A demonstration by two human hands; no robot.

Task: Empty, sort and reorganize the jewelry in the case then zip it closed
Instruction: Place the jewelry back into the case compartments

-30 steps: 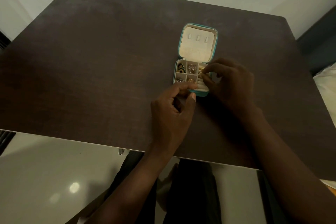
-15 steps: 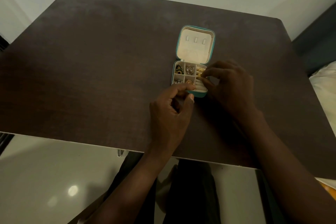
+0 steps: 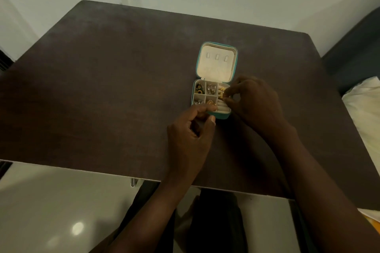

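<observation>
A small teal jewelry case (image 3: 222,116) lies open on the dark table (image 3: 115,92), its cream lid (image 3: 216,61) folded back. Small compartments hold a dark round piece (image 3: 199,88), silver pieces (image 3: 211,88) and a gold piece (image 3: 210,102). My right hand (image 3: 255,100) is over the case's right side, thumb and fingers pinched on a small gold piece (image 3: 222,93) at the ring-roll section. My left hand (image 3: 191,135) grips the case's near edge between forefinger and thumb. What the right hand covers is hidden.
The table's near edge (image 3: 102,174) runs across the lower view, with glossy pale floor (image 3: 61,211) below and my legs under it. A white cushion (image 3: 366,109) and a dark seat (image 3: 353,51) stand at the right. A pale wall lies behind the table.
The hands have hardly moved; the right fingers stay pinched at the case's right side. The view has shifted a little, so the case sits slightly lower in frame.
</observation>
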